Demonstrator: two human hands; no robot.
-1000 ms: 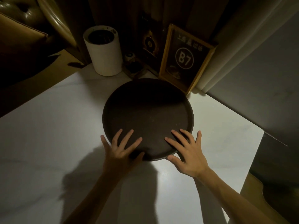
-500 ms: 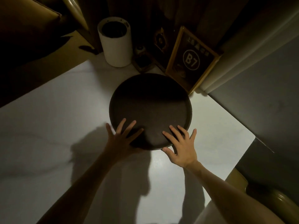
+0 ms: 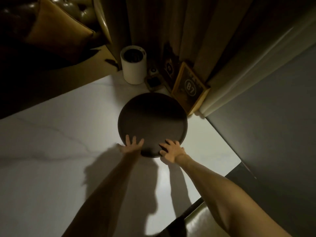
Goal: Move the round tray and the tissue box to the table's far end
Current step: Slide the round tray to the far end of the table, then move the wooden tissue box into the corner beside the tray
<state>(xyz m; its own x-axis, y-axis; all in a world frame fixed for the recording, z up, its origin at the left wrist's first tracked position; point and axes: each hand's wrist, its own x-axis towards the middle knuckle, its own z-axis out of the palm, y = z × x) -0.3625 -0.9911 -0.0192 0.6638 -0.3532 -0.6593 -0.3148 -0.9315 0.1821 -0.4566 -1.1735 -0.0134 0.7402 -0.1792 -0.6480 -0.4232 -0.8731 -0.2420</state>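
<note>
The round tray (image 3: 152, 120) is dark brown, empty, and lies flat on the white table (image 3: 59, 142) near its far end. Both my arms are stretched out to its near rim. My left hand (image 3: 130, 146) has its fingers spread on top of the rim and its thumb out at the rim's left edge. My right hand (image 3: 171, 151) curls over the rim, fingers on top and thumb at the edge. A white cylindrical container (image 3: 134, 71), possibly the tissue holder, stands at the far end, left of and beyond the tray.
A framed sign marked B7 (image 3: 189, 87) leans against the curtain just right of and beyond the tray, almost touching it. A small dark stand (image 3: 153, 81) sits between the sign and the cylinder. Padded seats lie at the far left (image 3: 56, 26) and bottom right (image 3: 196, 219).
The tray has slid away from me toward the far end, close to the B7 sign. Both hands stayed on its near rim and my arms have stretched out.
</note>
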